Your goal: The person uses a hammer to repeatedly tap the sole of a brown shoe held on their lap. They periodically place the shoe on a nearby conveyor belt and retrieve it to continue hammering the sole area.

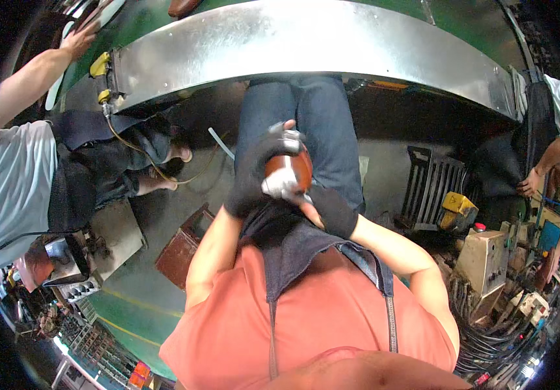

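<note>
A glossy orange-brown, rounded object [298, 170] is held over my lap, between my two hands. It is smeared by motion and partly covered, so its exact kind does not show. My left hand [259, 159], in a dark glove with pale silvery coverings on the fingers, wraps round its left and far side. From the near right, my right hand [333, 209], in a dark glove too, closes on its near end. Silvery-white patches blur together near those fingers, and I cannot tell whether they are finger coverings or part of the object.
Beyond my knees runs a long metal bench [228, 49], with a brown shoe-like item [182, 6] past it. A yellow-ended air tool [101, 71] hangs at its left end. A brown box [186, 247], black rack [431, 185] and control box [485, 263] stand around me. Co-workers sit at left and right.
</note>
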The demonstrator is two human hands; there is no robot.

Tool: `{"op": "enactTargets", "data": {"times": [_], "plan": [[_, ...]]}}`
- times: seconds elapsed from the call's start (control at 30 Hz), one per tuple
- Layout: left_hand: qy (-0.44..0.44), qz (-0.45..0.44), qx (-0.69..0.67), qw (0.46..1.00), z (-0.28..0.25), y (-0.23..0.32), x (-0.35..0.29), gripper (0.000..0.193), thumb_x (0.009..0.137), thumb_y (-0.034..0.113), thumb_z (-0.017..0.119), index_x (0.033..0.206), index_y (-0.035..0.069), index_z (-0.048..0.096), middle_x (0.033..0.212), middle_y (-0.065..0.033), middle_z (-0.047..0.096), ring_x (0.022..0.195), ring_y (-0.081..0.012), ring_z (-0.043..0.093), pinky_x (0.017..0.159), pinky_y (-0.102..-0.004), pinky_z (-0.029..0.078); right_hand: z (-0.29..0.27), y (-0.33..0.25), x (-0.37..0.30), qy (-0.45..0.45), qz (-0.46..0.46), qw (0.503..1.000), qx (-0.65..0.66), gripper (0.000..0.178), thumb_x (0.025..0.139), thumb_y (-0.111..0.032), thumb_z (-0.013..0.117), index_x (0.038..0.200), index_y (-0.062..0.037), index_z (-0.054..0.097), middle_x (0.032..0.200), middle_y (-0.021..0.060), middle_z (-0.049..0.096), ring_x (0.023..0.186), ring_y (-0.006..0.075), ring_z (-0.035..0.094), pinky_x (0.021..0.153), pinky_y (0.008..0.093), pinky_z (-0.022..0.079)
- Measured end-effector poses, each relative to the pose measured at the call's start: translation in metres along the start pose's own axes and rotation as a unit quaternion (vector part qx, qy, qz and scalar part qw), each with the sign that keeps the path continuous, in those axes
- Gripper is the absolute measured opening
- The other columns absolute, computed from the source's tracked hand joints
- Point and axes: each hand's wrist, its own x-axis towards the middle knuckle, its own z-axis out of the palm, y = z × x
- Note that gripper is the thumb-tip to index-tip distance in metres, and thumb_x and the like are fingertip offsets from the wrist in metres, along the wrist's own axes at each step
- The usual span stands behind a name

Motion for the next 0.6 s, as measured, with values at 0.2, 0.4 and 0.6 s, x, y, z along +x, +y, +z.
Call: {"op": "enactTargets", "data": {"times": [0.2,0.4,0.6], "plan": [[0.065,-0.241,-0.059,0.966,0.036,0.078,-0.040,0.093,0.062,0.033,0.084,0.132,-0.002,0.035,0.138,-0.0212,0.037,0.132,-0.0351,0.031,0.108,-0.0429,0.025,-0.005,0.012,-0.065,-0.145,-0.038,0.987,-0.064,0.031,0.085,-0.032,0.057,0.085,-0.0013,0.056,0.086,0.0173,0.056,0.080,0.0339,0.058,0.069,0.0402,0.047],[-0.011,-0.213,-0.007,0.977,0.032,0.074,-0.029,0.081,0.066,0.025,0.081,0.131,0.001,0.039,0.135,-0.0189,0.039,0.130,-0.0325,0.034,0.107,-0.0408,0.026,-0.017,0.010,-0.067,-0.143,-0.023,0.988,-0.058,0.036,0.083,-0.035,0.058,0.090,0.0003,0.057,0.096,0.0184,0.058,0.089,0.0333,0.058,0.077,0.0415,0.047],[0.111,-0.292,-0.427,0.848,0.062,-0.030,-0.047,0.050,0.097,0.038,0.038,0.133,0.003,0.038,0.134,-0.0145,0.044,0.122,-0.0237,0.046,0.104,-0.0357,0.035,-0.034,0.017,-0.049,-0.130,0.083,0.988,-0.017,0.037,0.086,-0.034,0.058,0.099,0.0004,0.058,0.096,0.0188,0.060,0.086,0.0366,0.059,0.075,0.0423,0.048]]}}
